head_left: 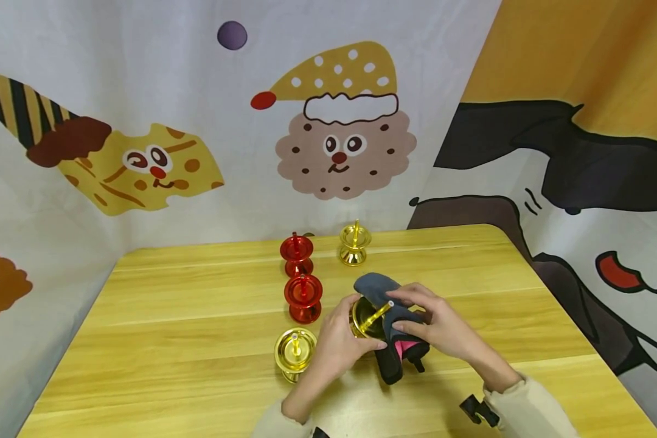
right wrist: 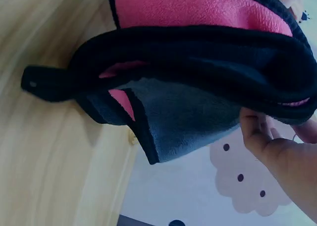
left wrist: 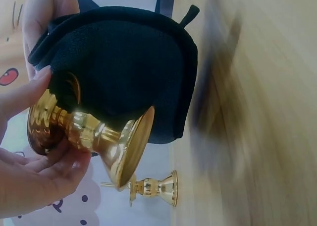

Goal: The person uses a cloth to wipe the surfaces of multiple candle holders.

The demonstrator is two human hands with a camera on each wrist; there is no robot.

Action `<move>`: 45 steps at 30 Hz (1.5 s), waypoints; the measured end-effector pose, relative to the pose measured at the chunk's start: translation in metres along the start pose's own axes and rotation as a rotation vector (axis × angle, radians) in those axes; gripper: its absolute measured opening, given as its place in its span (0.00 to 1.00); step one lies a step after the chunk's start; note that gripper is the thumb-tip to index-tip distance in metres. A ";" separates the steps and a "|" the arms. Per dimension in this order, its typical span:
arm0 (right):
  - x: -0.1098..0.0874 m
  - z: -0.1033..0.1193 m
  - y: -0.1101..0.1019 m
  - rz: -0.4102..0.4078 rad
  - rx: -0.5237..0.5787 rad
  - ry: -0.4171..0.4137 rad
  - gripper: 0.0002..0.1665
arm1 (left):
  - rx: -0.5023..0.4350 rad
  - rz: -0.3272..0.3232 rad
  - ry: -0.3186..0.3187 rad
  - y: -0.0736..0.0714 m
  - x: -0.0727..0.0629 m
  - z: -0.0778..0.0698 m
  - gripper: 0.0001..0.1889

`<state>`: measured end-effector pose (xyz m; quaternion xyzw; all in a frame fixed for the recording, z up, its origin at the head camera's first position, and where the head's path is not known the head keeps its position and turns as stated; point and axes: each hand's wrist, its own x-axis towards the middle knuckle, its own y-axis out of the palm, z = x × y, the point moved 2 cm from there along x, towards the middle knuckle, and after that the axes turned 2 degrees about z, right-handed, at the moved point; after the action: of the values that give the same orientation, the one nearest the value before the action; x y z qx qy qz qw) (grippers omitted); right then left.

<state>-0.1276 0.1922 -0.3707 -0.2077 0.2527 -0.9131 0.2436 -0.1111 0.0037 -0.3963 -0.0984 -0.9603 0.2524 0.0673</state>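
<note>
Gold candlestick (left wrist: 86, 131) — shiny, waisted, tilted — is held by left grip (head_left: 339, 340), right grip (head_left: 443, 325) pinching grey cloth (right wrist: 188, 107).

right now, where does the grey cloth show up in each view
Head: the grey cloth is right of centre, in the lower half.
Left wrist: upper left to centre, looking almost black, partly behind the gold holder.
Right wrist: large, across the top and centre, pink side showing.
Shared landmark: the spotted cookie print on the backdrop.
</note>
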 end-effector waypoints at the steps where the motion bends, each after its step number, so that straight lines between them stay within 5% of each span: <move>1: 0.000 0.000 0.001 0.007 0.003 -0.002 0.26 | -0.004 0.004 0.003 0.000 0.000 0.001 0.45; 7: -0.001 -0.002 0.006 0.001 -0.031 -0.006 0.27 | -0.036 0.012 0.051 0.001 -0.001 0.002 0.42; 12: -0.003 -0.007 0.012 -0.029 -0.037 -0.028 0.25 | 0.041 0.025 0.117 0.003 -0.003 -0.001 0.40; 17: -0.004 -0.010 0.017 -0.063 -0.010 -0.057 0.21 | 0.099 0.055 0.132 0.006 -0.004 -0.002 0.39; 28: -0.006 -0.014 0.019 -0.087 0.123 -0.033 0.15 | 0.078 0.101 0.177 0.007 -0.005 0.000 0.39; 45: -0.007 -0.013 0.001 -0.069 0.165 -0.053 0.14 | 0.081 0.124 0.141 0.006 -0.003 -0.001 0.39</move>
<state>-0.1283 0.1997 -0.3829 -0.2195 0.1626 -0.9329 0.2348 -0.1072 0.0086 -0.3980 -0.1722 -0.9342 0.2870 0.1232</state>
